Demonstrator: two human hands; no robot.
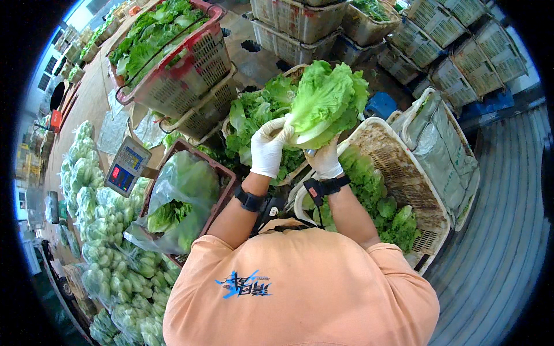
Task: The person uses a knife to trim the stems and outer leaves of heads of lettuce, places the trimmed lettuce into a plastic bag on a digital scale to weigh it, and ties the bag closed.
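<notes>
A leafy green head of lettuce (326, 104) is held up in front of me, its pale stem end toward my body. My left hand (269, 149), in a white glove, is closed around the left side of its base. My right hand (324, 160), also gloved, is closed just under the stem, against the lower leaves. A small shiny bit shows at its fingers; what it belongs to is hidden. Behind the lettuce lies a basket of loose lettuce (245, 118). More lettuce leaves (369, 184) fill part of the dirty white crate (398, 158) at my right.
At my left, a dark red crate (228, 193) holds bagged lettuce (179, 196) beside a scale display (128, 166). Many bagged greens (109, 242) cover the floor further left. A red-and-white crate of lettuce (196, 69) stands far left; stacked crates (294, 26) stand ahead.
</notes>
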